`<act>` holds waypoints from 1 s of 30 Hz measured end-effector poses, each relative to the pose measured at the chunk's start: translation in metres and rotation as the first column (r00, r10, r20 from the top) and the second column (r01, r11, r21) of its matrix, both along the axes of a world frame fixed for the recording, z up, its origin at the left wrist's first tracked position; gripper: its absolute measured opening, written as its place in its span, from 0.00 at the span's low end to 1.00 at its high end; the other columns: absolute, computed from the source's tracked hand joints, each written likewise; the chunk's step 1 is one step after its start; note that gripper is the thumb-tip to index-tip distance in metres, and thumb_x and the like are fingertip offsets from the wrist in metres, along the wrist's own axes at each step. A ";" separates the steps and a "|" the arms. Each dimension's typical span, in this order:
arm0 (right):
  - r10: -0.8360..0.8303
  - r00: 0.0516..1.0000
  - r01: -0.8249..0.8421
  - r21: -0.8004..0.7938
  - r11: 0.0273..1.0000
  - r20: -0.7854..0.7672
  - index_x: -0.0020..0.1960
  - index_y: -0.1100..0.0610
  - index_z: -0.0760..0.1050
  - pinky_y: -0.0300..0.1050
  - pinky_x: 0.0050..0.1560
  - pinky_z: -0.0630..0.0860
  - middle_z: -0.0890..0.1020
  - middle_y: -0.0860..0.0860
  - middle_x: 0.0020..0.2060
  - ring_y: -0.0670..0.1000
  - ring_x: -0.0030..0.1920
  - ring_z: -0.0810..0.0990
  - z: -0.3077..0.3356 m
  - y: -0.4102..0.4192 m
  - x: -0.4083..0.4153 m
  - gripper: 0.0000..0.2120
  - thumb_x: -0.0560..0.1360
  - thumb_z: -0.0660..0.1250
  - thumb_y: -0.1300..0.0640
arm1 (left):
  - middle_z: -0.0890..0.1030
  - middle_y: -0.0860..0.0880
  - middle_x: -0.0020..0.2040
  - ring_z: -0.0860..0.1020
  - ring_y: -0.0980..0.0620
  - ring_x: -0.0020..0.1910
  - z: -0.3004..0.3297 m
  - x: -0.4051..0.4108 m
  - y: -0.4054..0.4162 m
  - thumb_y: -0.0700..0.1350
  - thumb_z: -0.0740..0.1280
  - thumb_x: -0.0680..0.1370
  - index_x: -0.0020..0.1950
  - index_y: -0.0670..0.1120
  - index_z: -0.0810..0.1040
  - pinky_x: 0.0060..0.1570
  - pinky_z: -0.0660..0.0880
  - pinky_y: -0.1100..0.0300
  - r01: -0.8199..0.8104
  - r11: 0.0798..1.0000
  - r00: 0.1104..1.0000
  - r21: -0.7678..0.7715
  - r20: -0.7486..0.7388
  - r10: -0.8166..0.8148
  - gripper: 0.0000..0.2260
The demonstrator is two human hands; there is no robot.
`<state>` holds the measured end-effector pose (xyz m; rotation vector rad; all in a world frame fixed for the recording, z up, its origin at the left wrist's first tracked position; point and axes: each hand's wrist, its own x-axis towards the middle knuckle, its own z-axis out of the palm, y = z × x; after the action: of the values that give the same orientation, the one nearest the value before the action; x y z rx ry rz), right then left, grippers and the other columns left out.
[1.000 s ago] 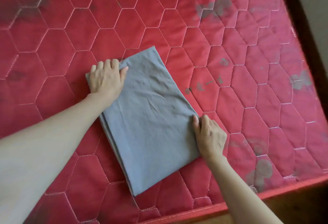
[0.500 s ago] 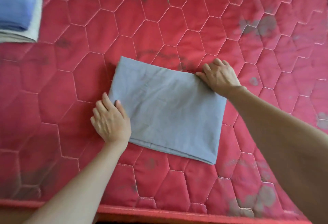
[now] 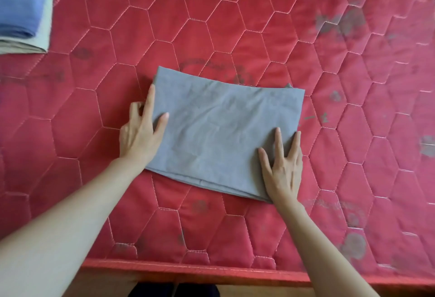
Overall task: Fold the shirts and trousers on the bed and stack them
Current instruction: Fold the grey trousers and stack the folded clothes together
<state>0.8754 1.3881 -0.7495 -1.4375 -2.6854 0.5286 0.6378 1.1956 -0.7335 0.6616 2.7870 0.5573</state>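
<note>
Under both hands I see the bed [image 3: 235, 14], a red quilted mattress stitched in large hexagons, with dull grey marks scattered over it, thickest far off to the right of my right hand. Its red front edge runs across just below my forearms.

Between the hands lies the grey garment [image 3: 226, 132], folded into a flat rectangle of several layers, its long side running left to right and its near edge tilted slightly down toward my right hand. I cannot tell whether it is a shirt or trousers. Faint creases cross its top.

Far beyond my left hand, at the upper left corner of my view, sits the stack [image 3: 21, 9]: a blue folded piece on top of a pale cream one, both cut off by the frame, well apart from the grey garment.

My left hand [image 3: 141, 136] rests at the garment's left edge. Its index finger lies straight along that edge, the thumb lies flat on the cloth, and the other fingers curl against the mattress just beside it; I see no pinch on the fabric.

My right hand [image 3: 282, 167] lies flat on the near right corner of the garment, fingers straight and spread, pointing away from me, pressing the cloth down and gripping nothing.
</note>
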 end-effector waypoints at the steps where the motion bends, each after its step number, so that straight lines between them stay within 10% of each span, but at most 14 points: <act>1: -0.028 0.999 0.028 0.011 1.000 -0.023 0.76 0.46 0.60 0.53 0.71 0.57 0.56 0.61 0.76 0.60 0.71 0.61 0.002 0.000 0.000 0.30 0.77 0.63 0.42 | 0.69 0.40 0.61 0.76 0.32 0.49 0.000 0.003 -0.001 0.55 0.61 0.80 0.79 0.57 0.51 0.47 0.73 0.41 -0.016 1.000 1.000 0.016 0.019 0.016 0.30; 7: -0.171 0.972 0.149 -0.139 0.979 -0.159 0.73 0.39 0.63 0.41 0.48 0.66 0.70 0.50 0.56 0.50 0.51 0.73 0.010 0.005 0.008 0.30 0.74 0.68 0.42 | 0.74 0.37 0.60 0.74 0.35 0.56 0.001 0.014 -0.008 0.57 0.61 0.79 0.79 0.59 0.48 0.55 0.69 0.44 -0.115 0.992 0.985 0.053 0.137 0.106 0.32; 14: -0.195 0.974 0.140 -0.365 0.920 -0.119 0.72 0.30 0.58 0.47 0.43 0.69 0.75 0.49 0.34 0.53 0.41 0.76 0.020 0.010 0.018 0.28 0.76 0.65 0.41 | 0.75 0.39 0.58 0.76 0.35 0.54 0.007 0.027 -0.019 0.57 0.58 0.81 0.77 0.64 0.47 0.51 0.71 0.43 -0.083 0.996 0.988 -0.028 0.128 0.086 0.29; 20: -0.178 0.966 0.090 -0.405 0.910 -0.186 0.73 0.37 0.62 0.48 0.47 0.74 0.81 0.58 0.41 0.56 0.43 0.79 0.036 0.000 0.025 0.28 0.76 0.68 0.48 | 0.73 0.43 0.54 0.75 0.38 0.53 0.015 0.052 -0.040 0.57 0.58 0.81 0.77 0.65 0.50 0.46 0.69 0.47 -0.140 0.990 0.979 0.015 0.153 0.136 0.26; 30: -0.008 0.993 -0.029 -0.305 0.952 -0.121 0.76 0.44 0.60 0.46 0.41 0.69 0.75 0.47 0.33 0.52 0.39 0.76 0.105 -0.017 0.000 0.29 0.77 0.66 0.48 | 0.73 0.44 0.52 0.76 0.38 0.54 0.092 0.049 -0.060 0.54 0.64 0.79 0.76 0.58 0.62 0.44 0.71 0.47 -0.172 0.980 0.979 0.100 0.131 0.158 0.26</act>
<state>0.8756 1.3709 -0.6448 -1.4010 -2.6028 1.0378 0.6865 1.1355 -0.6418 0.4029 2.7262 0.7630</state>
